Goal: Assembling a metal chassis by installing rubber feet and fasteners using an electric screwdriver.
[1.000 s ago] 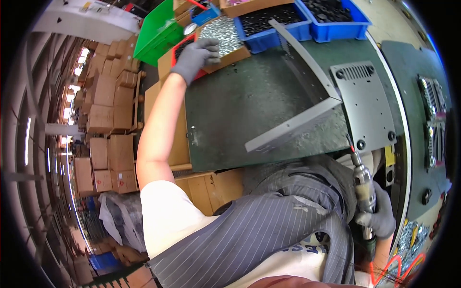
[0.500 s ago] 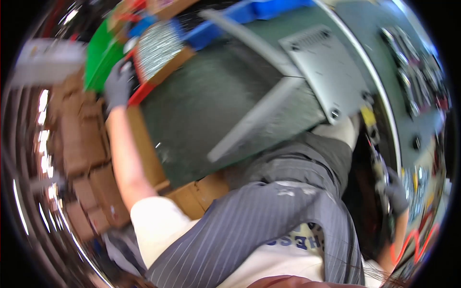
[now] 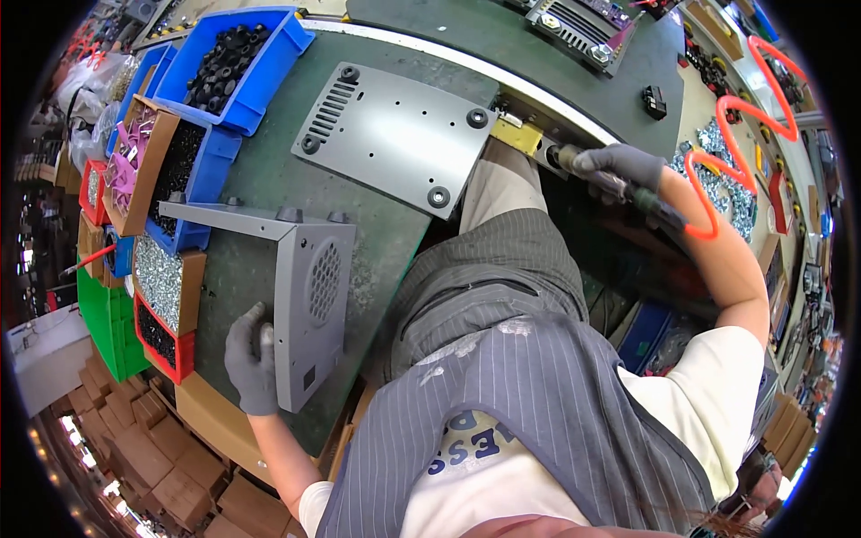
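Note:
My left hand [image 3: 251,360], in a grey glove, is beside a grey metal casing [image 3: 323,309] with a round honeycomb vent. Its fingers are curled together, and whatever they hold is hidden. The casing stands with its open side toward that hand, and small dark feet show on its far panel. A slotted grey metal plate [image 3: 395,130] with dark round feet lies flat further off. My right hand [image 3: 619,169], also gloved, grips a power screwdriver [image 3: 650,204] at the table's right edge, near a yellow block [image 3: 516,134].
Along the left edge stand a blue bin [image 3: 269,67] of black rubber feet, a cardboard box [image 3: 148,161] of pink parts, a box [image 3: 161,273] of silver screws and a red bin [image 3: 170,345] of dark screws. An orange coiled hose [image 3: 740,170] hangs at the right.
My left hand has come away from the bins to the casing's side. The right hand has moved forward with the screwdriver. The whole view has turned.

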### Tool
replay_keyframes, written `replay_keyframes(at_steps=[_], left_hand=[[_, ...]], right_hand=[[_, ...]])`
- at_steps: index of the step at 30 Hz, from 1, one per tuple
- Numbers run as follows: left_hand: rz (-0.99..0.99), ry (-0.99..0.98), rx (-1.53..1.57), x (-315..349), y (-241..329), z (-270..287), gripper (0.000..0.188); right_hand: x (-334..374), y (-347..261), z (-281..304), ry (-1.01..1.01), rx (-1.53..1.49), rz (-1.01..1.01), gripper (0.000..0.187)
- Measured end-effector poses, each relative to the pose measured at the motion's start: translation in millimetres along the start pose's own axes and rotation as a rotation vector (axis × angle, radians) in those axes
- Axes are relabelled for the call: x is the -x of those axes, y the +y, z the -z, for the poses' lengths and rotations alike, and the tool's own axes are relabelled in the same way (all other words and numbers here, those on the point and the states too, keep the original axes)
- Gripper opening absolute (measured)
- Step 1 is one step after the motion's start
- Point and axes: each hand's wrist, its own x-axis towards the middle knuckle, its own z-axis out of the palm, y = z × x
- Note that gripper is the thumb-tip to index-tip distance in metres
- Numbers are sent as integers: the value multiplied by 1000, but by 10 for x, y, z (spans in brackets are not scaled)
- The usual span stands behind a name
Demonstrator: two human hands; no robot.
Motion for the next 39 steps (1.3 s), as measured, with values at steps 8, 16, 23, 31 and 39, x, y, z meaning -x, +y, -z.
replay_keyframes(at_steps=[8,16,23,31,39], left_hand=[[174,61,230,622,-312,-309,34],[155,-206,32,638,336,-507,37],[240,471,182,677,365,-124,14],[-261,452,-272,340,901,365,37],[-25,58,513,425,139,-485,24]], right_hand=[[-224,614,-190,1,-768,51,41],[-1204,533,-1360,-437,-902,3,23],[-912,437,-1797,-591,-909,-30,16],[763,-493,-1527,-644,-612,1031,79],[407,-557,-1005,58,-93,1042,37]])
